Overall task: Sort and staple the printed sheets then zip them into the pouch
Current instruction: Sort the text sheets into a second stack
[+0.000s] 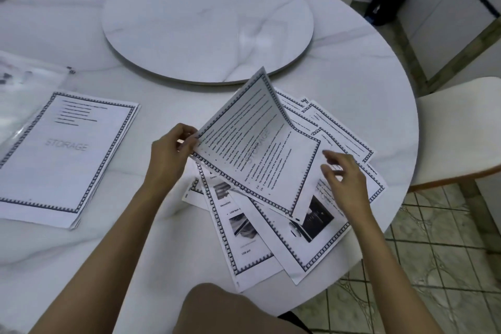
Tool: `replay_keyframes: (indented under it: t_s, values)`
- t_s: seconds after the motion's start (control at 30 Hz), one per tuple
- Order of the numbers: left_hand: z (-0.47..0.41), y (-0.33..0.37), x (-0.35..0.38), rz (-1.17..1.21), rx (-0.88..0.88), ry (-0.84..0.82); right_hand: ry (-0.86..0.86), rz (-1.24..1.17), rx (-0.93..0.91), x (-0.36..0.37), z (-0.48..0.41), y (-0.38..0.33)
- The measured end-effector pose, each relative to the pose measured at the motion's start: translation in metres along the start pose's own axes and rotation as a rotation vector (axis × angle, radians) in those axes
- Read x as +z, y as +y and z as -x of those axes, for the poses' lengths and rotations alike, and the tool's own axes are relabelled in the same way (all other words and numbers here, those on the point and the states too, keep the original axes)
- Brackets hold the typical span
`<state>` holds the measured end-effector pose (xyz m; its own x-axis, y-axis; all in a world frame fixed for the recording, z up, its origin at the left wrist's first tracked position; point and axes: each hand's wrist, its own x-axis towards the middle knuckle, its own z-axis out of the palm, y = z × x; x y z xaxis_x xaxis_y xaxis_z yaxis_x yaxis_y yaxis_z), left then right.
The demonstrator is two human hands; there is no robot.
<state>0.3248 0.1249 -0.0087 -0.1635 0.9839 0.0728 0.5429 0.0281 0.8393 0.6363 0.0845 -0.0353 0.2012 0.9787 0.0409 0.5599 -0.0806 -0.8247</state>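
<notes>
My left hand (169,148) pinches the left corner of a printed sheet (254,144) with a patterned border and lifts it, so its far edge curls upward. Under it lies a loose, fanned pile of printed sheets (271,238), some with photos. My right hand (341,173) hovers over the right side of that pile with fingers loosely spread, holding nothing. A neat stack of sheets (65,154) headed STORAGE lies to the left. The clear pouch (24,89) sits at the far left, partly under that stack. No stapler shows.
The round marble table (352,76) carries a raised turntable (208,24) at its middle. A white chair (458,127) stands at the right, a dark bin (386,0) on the tiled floor beyond. My knee (230,309) is at the table's near edge.
</notes>
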Motion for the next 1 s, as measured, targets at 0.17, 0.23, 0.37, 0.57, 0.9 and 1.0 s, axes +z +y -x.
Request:
replay_keyframes:
  t_s: [0.17,0.23,0.37,0.57,0.9,1.0]
  values:
    - [-0.013,0.011,-0.016,0.108,0.034,-0.071,-0.002,0.015,-0.014,-0.001,-0.026,-0.016]
    - [-0.016,0.017,-0.024,0.163,0.047,-0.086,-0.022,-0.003,-0.005,-0.001,-0.031,-0.022]
    - [-0.019,0.032,-0.034,0.284,0.076,-0.11,-0.131,-0.076,0.036,-0.001,-0.034,-0.031]
    - [-0.021,0.029,-0.039,0.373,0.001,-0.089,-0.231,-0.135,0.015,0.006,-0.027,-0.039]
    - [0.002,0.011,-0.023,0.491,-0.186,-0.065,-0.108,-0.478,0.153,0.012,-0.011,-0.053]
    - [0.011,0.011,-0.021,0.512,-0.199,-0.096,-0.091,-0.536,0.171,0.012,-0.008,-0.058]
